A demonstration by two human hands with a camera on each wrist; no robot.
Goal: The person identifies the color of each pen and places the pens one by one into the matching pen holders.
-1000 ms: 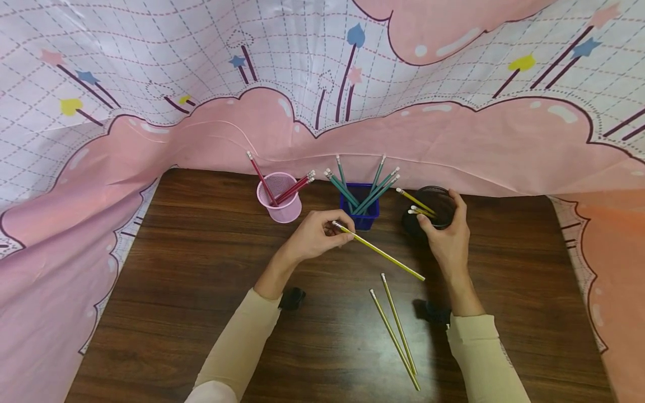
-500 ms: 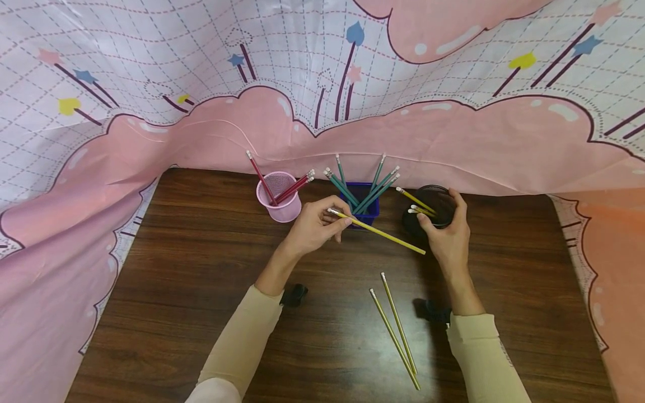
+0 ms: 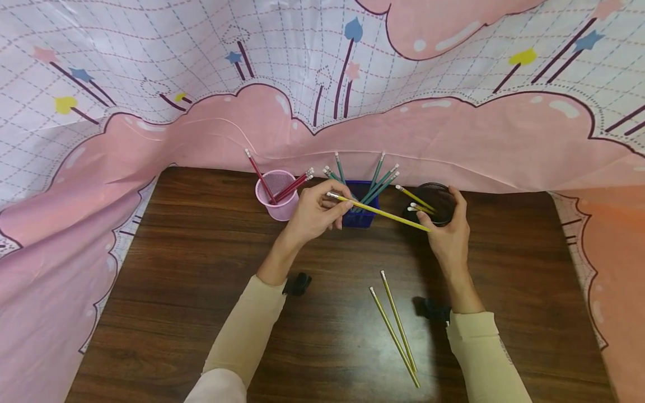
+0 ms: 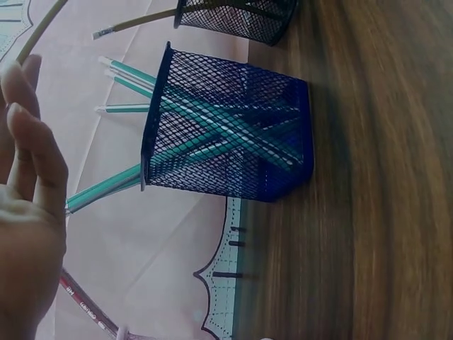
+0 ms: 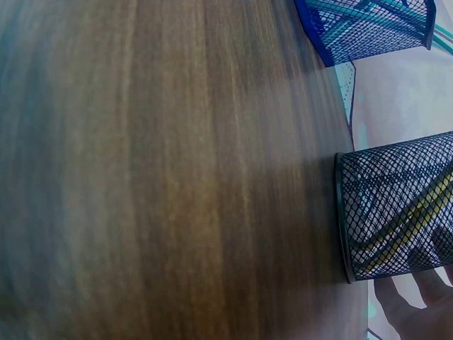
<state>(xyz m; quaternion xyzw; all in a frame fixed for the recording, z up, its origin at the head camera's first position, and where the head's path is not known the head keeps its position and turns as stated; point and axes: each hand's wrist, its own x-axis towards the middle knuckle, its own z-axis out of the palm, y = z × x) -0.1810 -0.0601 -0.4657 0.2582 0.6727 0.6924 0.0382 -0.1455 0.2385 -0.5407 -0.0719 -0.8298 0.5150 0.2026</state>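
Note:
Between thumb and fingers, my left hand (image 3: 313, 214) pinches a yellow pencil (image 3: 388, 215) close to its white eraser end. The pencil slopes down to the right, its far end overlapping my right thumb in the head view; whether they touch I cannot tell. My right hand (image 3: 450, 242) grips a round black mesh pencil cup (image 5: 396, 209), thumb on the near side and fingers behind. Several yellow pencils (image 3: 416, 198) lean inside that cup, erasers up. Two more golden-yellow pencils, one on the left (image 3: 393, 336) and one on the right (image 3: 400, 324), lie on the table.
A blue mesh cup (image 4: 233, 127) holding several green pencils (image 3: 379, 187) stands just behind my left hand. Left of it is a pink mesh cup (image 3: 284, 211) with red pencils (image 3: 294, 187). A patterned pink and white cloth (image 3: 322, 120) hangs behind the brown table (image 3: 191, 268).
My left hand has moved away from me, toward the cups, with the yellow pencil. The pencil's far end has risen toward the black cup. The right hand keeps its grip there.

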